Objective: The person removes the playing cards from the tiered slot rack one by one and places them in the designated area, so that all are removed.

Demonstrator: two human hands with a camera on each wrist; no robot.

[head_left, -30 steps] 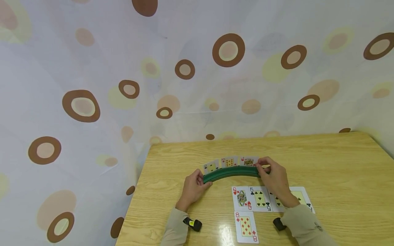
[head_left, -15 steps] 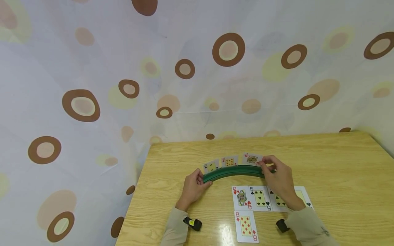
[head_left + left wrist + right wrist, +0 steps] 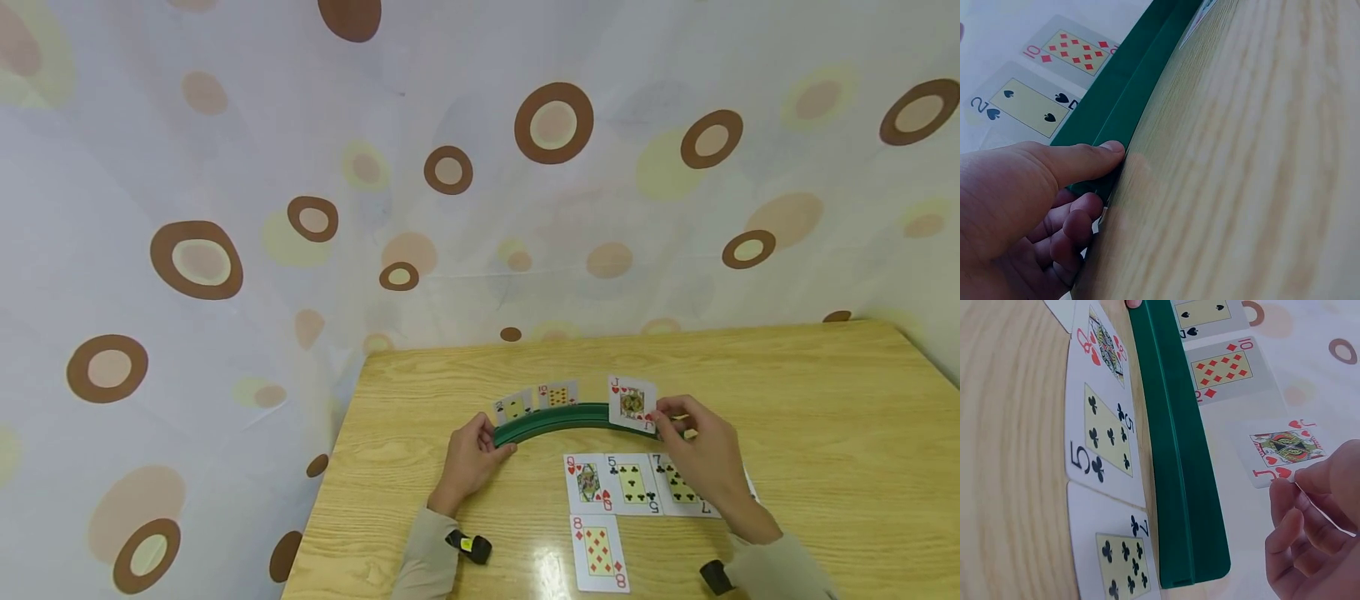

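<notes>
A curved green card holder [image 3: 562, 419] lies on the table, its left end gripped by my left hand [image 3: 467, 461], thumb on top and fingers curled beneath. Standing in its slot are the two of spades [image 3: 1029, 107] and the ten of diamonds [image 3: 558, 396]. My right hand [image 3: 705, 454] pinches the jack of hearts [image 3: 632, 404] by its lower right corner. In the right wrist view that jack is apart from the holder's slot; in the head view it covers part of the holder's right side.
Nearer me lie the queen of hearts [image 3: 588, 483], the five of clubs [image 3: 632, 483] and the seven of clubs [image 3: 678, 485] in a row. Another card at the row's right is mostly behind my right arm. Below the queen lies the eight of diamonds [image 3: 600, 552].
My right hand has drawn the jack of hearts out of the holder and moved it right and toward me, turning it more face-on. The left hand has stayed on the holder's end.
</notes>
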